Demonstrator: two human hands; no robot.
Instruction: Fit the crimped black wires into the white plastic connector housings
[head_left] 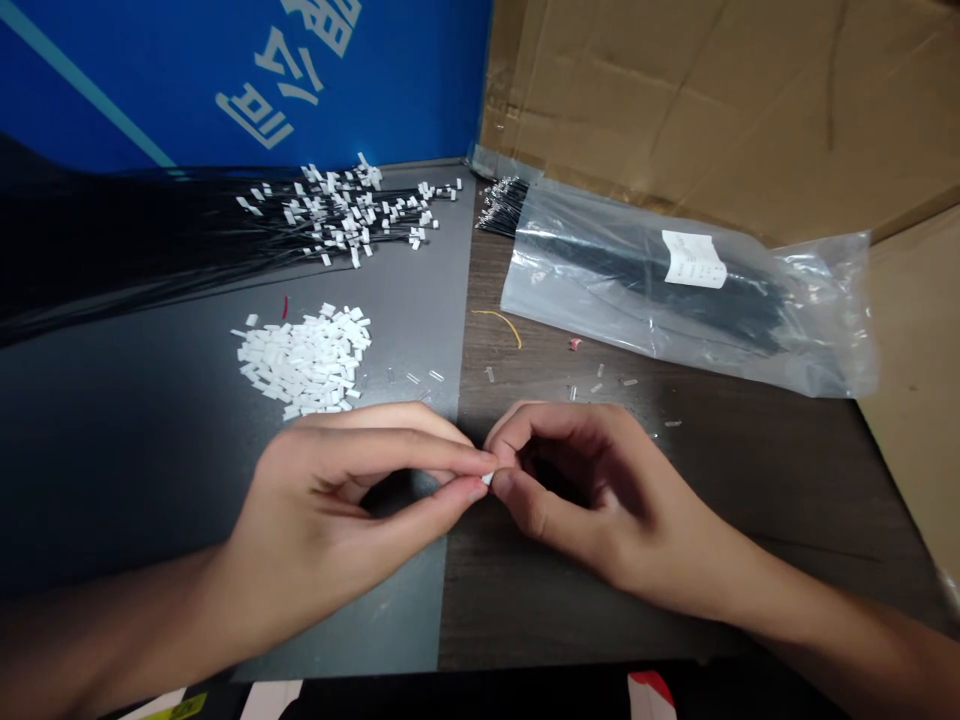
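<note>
My left hand (360,490) pinches a small white connector housing (487,479) between thumb and index finger, low over the middle of the table. Meeting it from the other side, my right hand (592,490) has its thumb and index finger pressed together at the housing's edge. Whether a wire sits in those right fingertips is hidden. Beyond my left hand lies a heap of loose white connector housings (307,358). Farther back, black wires (180,230) with white connectors on their ends (352,210) stretch in from the left.
A clear plastic bag (675,290) of black wires lies at the back right, its wire ends (501,203) sticking out. Clear bits (573,393), a yellow strip (501,322) and a red scrap (285,307) are scattered around. A blue panel (390,80) and cardboard (712,100) stand behind.
</note>
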